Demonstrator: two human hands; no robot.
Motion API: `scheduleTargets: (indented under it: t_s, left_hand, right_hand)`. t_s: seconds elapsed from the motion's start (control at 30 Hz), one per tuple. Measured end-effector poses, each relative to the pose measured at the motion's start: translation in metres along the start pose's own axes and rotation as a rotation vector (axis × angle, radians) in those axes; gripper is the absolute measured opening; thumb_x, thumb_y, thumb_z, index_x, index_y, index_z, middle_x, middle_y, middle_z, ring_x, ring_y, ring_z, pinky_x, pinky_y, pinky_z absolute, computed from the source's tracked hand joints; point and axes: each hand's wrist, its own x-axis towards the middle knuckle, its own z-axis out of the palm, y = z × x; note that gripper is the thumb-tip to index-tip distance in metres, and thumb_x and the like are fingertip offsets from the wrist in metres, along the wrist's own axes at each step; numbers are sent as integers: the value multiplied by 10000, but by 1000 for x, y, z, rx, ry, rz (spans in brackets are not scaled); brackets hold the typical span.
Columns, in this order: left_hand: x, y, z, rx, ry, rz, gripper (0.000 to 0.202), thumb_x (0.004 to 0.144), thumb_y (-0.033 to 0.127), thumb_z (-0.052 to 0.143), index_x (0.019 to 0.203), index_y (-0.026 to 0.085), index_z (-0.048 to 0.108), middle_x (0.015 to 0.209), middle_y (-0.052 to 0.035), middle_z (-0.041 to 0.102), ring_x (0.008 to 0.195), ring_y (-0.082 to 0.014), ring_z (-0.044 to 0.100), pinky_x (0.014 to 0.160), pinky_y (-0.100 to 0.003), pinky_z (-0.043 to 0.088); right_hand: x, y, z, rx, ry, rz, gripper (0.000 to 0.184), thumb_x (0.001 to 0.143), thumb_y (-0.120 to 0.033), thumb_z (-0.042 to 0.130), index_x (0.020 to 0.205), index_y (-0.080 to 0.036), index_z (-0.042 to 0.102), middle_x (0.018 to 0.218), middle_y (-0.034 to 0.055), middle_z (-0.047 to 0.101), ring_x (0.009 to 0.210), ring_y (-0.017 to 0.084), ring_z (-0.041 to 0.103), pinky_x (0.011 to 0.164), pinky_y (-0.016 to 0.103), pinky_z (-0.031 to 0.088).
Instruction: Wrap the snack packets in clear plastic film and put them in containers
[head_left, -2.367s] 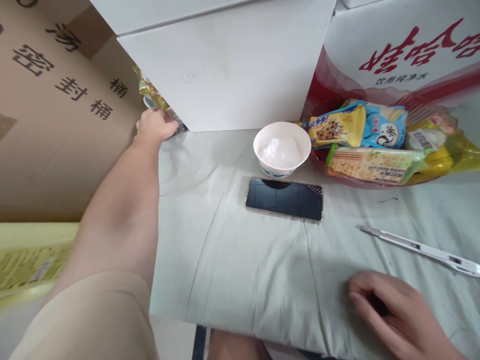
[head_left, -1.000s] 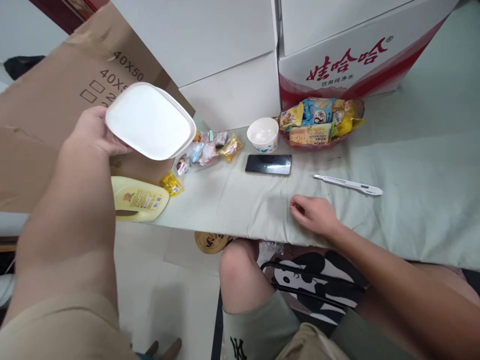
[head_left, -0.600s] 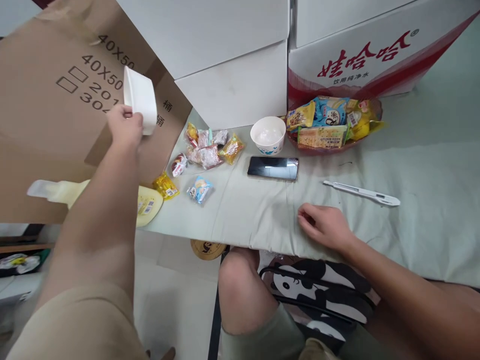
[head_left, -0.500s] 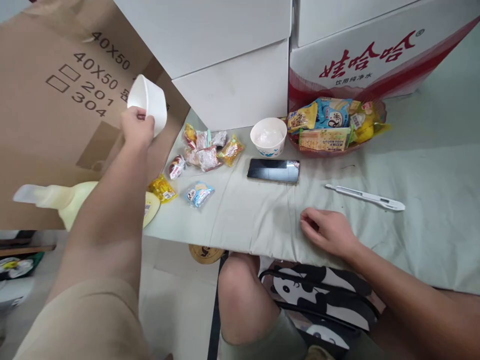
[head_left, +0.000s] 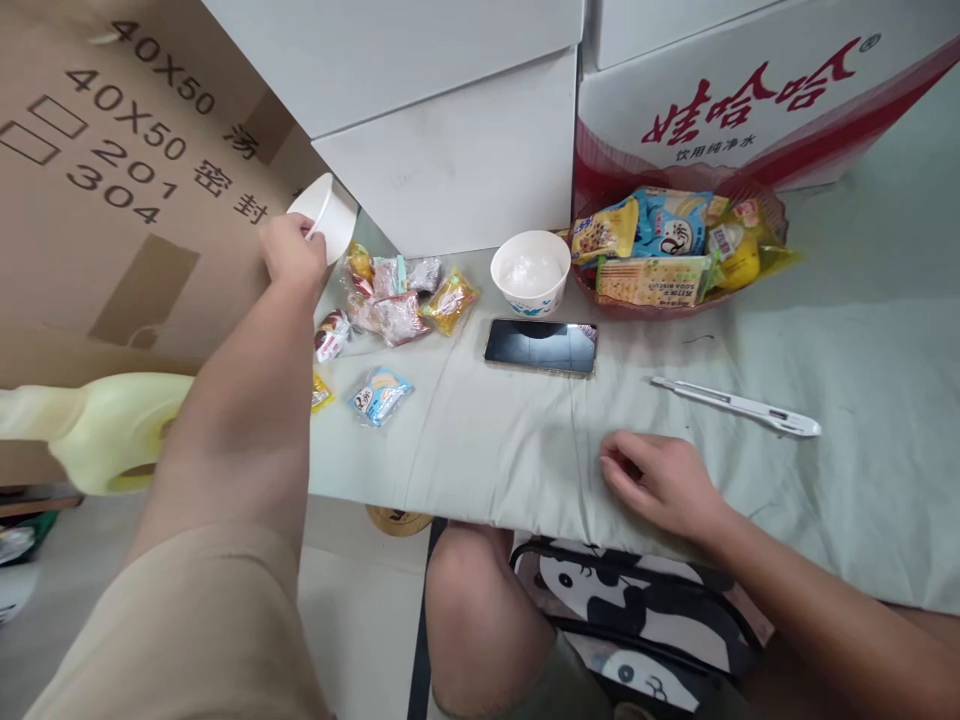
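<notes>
My left hand point(head_left: 294, 252) is closed round a white plastic container point(head_left: 325, 214), tipped on its side above the back left corner of the pale green cloth-covered table point(head_left: 510, 430). Just below and right of it lie several wrapped snacks point(head_left: 390, 300); a blue-wrapped one point(head_left: 379, 394) and a yellow one point(head_left: 321, 391) lie nearer me. My right hand point(head_left: 660, 482) rests on the cloth near the front edge, fingers loosely curled, holding nothing.
A white bowl point(head_left: 529, 273) stands behind a dark phone point(head_left: 541, 346). A red basket of snack packets point(head_left: 675, 252) sits at the back right. A white utility knife point(head_left: 739, 405) lies to the right. Cardboard boxes point(head_left: 450, 120) line the back; a yellow bottle point(head_left: 97, 430) lies left.
My left hand pulled the white container out from beside the boxes, tipped it so the snacks spilled onto the cloth, then carried it back toward the corner. My right hand stayed put.
</notes>
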Motion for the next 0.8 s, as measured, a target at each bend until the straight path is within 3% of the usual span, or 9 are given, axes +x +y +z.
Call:
scheduleTargets:
  t_s: [0.13,0.23,0.4,0.6,0.7,0.8]
  left_hand:
    - [-12,-8,-16,76,45,67,374,925,180,539,1242,76,708,1177,-113,709,1042,-210,568,1073,-349,434]
    - [-26,-20,-24,164,-30,60,388,910,198,552,1252,101,707,1212,-125,720,1069,-240,595,1079,-414,449]
    - [-48,-43,-16,259,-159,-60,403,816,186,623,1204,134,719,1219,-156,718,1072,-288,625,1012,-516,490]
    - [-57,-56,-12,349,-309,-91,377,650,240,762,1023,183,762,1206,-195,724,1149,-402,646,974,-536,501]
    - [-58,-60,-19,496,-346,-45,338,694,255,701,1008,151,768,1224,-255,708,1183,-440,633,968,-538,484]
    - [-62,-66,-26,596,-300,104,385,749,261,607,1063,96,756,1227,-303,682,1233,-447,579,1007,-563,431]
  right_hand:
    - [0,0,1,3,-46,43,183,914,-287,455,796,-220,577,603,-14,647,505,149,569,547,263,342]
    - [0,-1,1,-9,-82,74,186,904,-309,453,809,-222,587,626,0,664,534,163,589,557,270,326]
    - [0,-2,1,-30,-113,99,198,901,-329,449,822,-223,596,636,10,674,555,171,594,578,273,315]
    - [1,-2,2,-58,-136,125,234,913,-351,431,853,-218,614,679,31,700,593,186,608,587,282,286]
    - [1,-2,2,-65,-147,129,246,917,-353,427,868,-215,625,692,36,706,605,190,611,590,285,275]
    - [1,-3,1,-70,-154,129,245,917,-348,425,871,-215,626,705,39,712,615,193,613,592,285,272]
